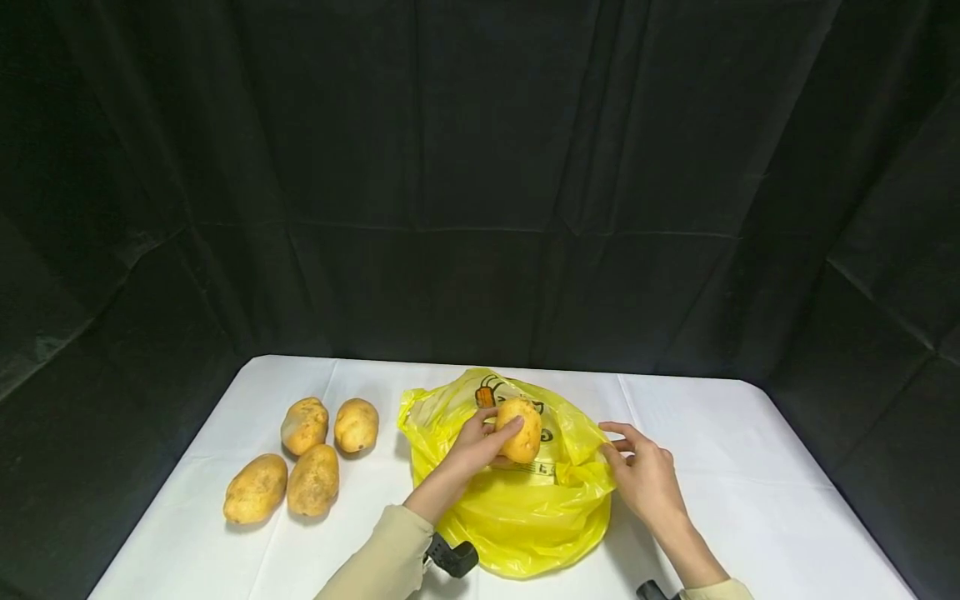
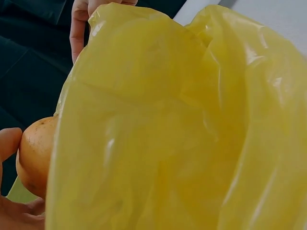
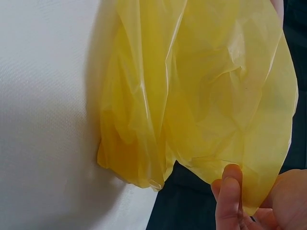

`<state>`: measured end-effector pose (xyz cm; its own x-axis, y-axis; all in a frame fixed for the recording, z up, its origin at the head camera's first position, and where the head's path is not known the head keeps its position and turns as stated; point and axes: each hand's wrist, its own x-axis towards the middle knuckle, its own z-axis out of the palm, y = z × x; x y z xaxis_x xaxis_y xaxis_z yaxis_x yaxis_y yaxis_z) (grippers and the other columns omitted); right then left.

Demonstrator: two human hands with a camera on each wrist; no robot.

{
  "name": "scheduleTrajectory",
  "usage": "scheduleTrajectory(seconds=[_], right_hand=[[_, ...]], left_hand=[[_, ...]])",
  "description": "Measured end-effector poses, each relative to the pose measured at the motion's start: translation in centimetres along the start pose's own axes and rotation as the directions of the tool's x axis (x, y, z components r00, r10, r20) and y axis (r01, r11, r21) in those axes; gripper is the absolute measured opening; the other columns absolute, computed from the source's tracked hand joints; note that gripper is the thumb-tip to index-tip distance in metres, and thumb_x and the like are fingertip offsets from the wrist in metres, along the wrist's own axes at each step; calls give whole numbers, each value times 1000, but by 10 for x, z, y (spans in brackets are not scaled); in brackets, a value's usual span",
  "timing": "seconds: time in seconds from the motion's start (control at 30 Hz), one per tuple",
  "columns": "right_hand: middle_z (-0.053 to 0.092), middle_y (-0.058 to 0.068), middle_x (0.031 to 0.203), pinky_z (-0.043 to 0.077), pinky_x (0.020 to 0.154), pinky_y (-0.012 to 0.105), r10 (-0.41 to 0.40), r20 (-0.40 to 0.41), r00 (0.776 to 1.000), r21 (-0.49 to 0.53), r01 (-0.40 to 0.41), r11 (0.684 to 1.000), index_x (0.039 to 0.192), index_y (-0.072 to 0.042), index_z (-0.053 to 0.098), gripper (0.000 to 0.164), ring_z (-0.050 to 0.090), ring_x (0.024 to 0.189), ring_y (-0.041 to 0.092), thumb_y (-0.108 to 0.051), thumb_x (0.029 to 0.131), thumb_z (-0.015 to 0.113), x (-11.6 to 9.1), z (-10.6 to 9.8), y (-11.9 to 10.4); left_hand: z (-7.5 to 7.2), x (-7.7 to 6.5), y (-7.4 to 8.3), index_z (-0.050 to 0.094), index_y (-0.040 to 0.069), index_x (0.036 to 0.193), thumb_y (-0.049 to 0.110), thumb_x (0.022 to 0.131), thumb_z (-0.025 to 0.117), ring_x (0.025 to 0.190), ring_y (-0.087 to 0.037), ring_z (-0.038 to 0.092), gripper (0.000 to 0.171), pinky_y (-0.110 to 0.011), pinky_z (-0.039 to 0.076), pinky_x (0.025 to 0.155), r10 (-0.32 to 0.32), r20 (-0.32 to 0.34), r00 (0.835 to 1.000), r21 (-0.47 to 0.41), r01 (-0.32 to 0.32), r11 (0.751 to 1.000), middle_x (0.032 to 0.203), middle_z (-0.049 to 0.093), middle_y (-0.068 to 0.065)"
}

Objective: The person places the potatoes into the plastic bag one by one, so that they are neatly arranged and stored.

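My left hand grips a potato between thumb and fingers, over the mouth of a yellow plastic bag. In the left wrist view the potato shows beside the bag's edge, partly covered by the plastic. On the other side, my right hand pinches the bag's rim and holds it out to the right. The right wrist view shows the thumb and fingers on a fold of the thin plastic. Dark printing marks the bag's far inner side.
Several potatoes lie in a group on the left of the white table: one at the back, one beside it, one in front and one furthest left. A black curtain stands behind the table.
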<state>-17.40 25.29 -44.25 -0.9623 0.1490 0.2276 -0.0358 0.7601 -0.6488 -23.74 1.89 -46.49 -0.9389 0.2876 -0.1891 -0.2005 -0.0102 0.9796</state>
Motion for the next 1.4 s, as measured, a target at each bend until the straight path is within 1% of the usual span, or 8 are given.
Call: scheduleTrajectory(seconds=[0.2,0.43,0.6,0.73,0.97,1.13,1.33,1.4], right_hand=[[69,24,102,51,52,26,-1,-4,1000,8,1,1000,124,-5,64,31,68,71,25,-6,93,63,0,1,0],[70,22,101,49,54,27,13,-4,1000,-4,-13,1000,123,-5,64,31,66,70,23,-6,93,64,1,1,0],[70,22,101,49,54,27,15,0,1000,-2,-15,1000,123,-5,65,30,66,69,21,-6,93,63,0,1,-1],[70,22,101,49,51,26,15,4,1000,8,-15,1000,122,-5,65,30,65,68,20,-6,93,64,0,2,0],[70,22,101,48,51,25,11,4,1000,16,-11,1000,121,-6,66,29,63,65,18,-6,93,63,1,1,0],[70,22,100,49,51,25,6,5,1000,19,-6,1000,121,-6,66,28,65,67,18,-5,93,64,0,0,0],[70,21,100,49,51,25,3,1,1000,22,-3,1000,120,-6,66,28,65,65,17,-5,93,64,1,-2,0],[70,21,100,49,51,24,3,1,1000,24,-3,1000,120,-7,67,28,64,65,17,-5,92,64,1,-2,0]], left_hand=[[3,5,0,39,4,142,39,92,69,100,-27,64,68,-42,55,81,12,-7,1000,6,-12,1000,114,59,-16],[7,11,0,36,1,143,32,93,68,100,-28,63,67,-44,54,83,18,8,1000,0,-18,1000,115,57,-18],[11,15,0,32,-2,144,28,94,67,100,-29,63,68,-44,55,82,22,3,1000,-8,-22,1000,115,54,-19],[13,18,-1,33,-4,143,26,94,68,101,-29,63,67,-43,55,81,21,1,1000,-12,-21,1000,117,53,-18],[15,25,-7,37,-4,141,26,93,69,98,-26,63,65,-40,55,80,10,-23,1000,-2,-10,1000,113,56,-17],[19,28,-7,40,-3,138,25,92,70,98,-25,63,62,-37,56,77,39,-68,997,47,-35,998,116,56,-16],[27,32,-5,44,-5,135,26,91,72,106,-27,59,61,-36,52,85,99,-141,985,170,-74,983,124,55,-18],[30,33,-4,45,-4,135,27,90,72,107,-28,58,61,-37,51,88,108,-155,982,207,-74,975,124,55,-17]])
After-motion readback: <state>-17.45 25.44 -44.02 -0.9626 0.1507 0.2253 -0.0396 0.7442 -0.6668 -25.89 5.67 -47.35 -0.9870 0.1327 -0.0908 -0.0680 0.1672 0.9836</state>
